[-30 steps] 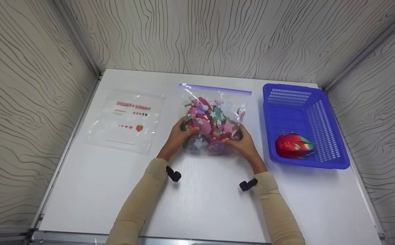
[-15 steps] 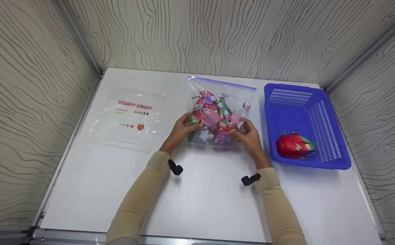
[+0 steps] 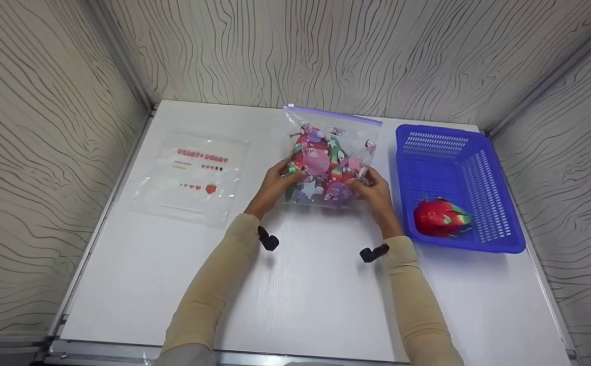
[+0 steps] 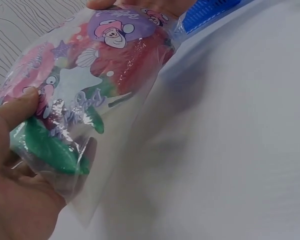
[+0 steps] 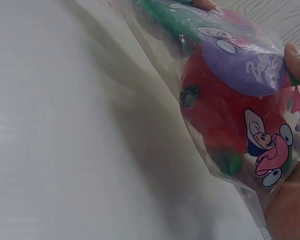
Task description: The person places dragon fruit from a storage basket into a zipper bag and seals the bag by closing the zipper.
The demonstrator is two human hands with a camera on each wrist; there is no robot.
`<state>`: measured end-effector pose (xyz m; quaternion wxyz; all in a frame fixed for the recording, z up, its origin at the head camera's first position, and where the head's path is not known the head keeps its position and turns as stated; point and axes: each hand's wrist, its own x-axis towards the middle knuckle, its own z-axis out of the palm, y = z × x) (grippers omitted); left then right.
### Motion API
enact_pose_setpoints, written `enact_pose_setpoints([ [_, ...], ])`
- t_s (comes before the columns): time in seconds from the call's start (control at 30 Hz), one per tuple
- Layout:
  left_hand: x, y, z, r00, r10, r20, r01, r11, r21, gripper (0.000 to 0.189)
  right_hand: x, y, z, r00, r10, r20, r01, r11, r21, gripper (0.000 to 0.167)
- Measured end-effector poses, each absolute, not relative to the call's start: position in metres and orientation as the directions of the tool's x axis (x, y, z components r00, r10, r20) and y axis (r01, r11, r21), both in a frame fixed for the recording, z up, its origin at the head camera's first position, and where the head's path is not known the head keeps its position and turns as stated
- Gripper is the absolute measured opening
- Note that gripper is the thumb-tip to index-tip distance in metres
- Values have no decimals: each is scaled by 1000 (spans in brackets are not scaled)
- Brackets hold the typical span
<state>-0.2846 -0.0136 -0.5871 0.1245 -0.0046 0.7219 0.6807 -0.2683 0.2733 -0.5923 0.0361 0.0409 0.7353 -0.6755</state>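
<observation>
A clear zip bag (image 3: 326,157) printed with cartoon figures, stars and purple and pink patches is held between both hands at the middle of the table. Red and green dragon fruits (image 4: 125,62) show through its plastic. Along its far edge runs a purple slider strip. My left hand (image 3: 276,185) grips the bag's left side, thumb on top and fingers beneath. On the opposite side my right hand (image 3: 374,193) grips it likewise, thumb over the print. Both wrist views show a shadow on the table beside the bag's lower edge.
A blue perforated basket (image 3: 402,178) stands at the right, with one dragon fruit (image 3: 440,218) inside near its front. Left of the hands, a flat clear bag (image 3: 188,178) with pink lettering and a strawberry print lies on the white table (image 3: 305,284). Wood-patterned panels enclose the back and sides.
Both hands have carried the filled zip bag away from me toward the back panel and slightly right, keeping hold of it. The basket and flat bag stay in place.
</observation>
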Motion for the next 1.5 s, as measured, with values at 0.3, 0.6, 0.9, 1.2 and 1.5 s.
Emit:
enact_pose_setpoints([
  [0.3, -300, -8, -582, -973, 149, -178, -171, 61, 983, 83, -283, 273, -591, -994, 23, -107, 108, 64, -992, 67],
  [0.6, -312, -6, -584, -964, 126, -232, -229, 37, 973, 85, -302, 274, -594, -992, 34, -118, 120, 81, -989, 63],
  [0.9, -320, -5, -585, -963, 101, -251, -245, 69, 967, 83, -315, 274, -597, -987, 38, -154, 156, 64, -986, 68],
  [1.2, -323, -6, -594, -960, 124, -251, -247, 48, 968, 80, -318, 271, -606, -989, 36, -143, 143, -8, -990, 63],
  [1.5, -326, -14, -593, -974, 89, -210, -204, 69, 976, 53, -326, 274, -610, -987, 35, -155, 156, 28, -987, 59],
])
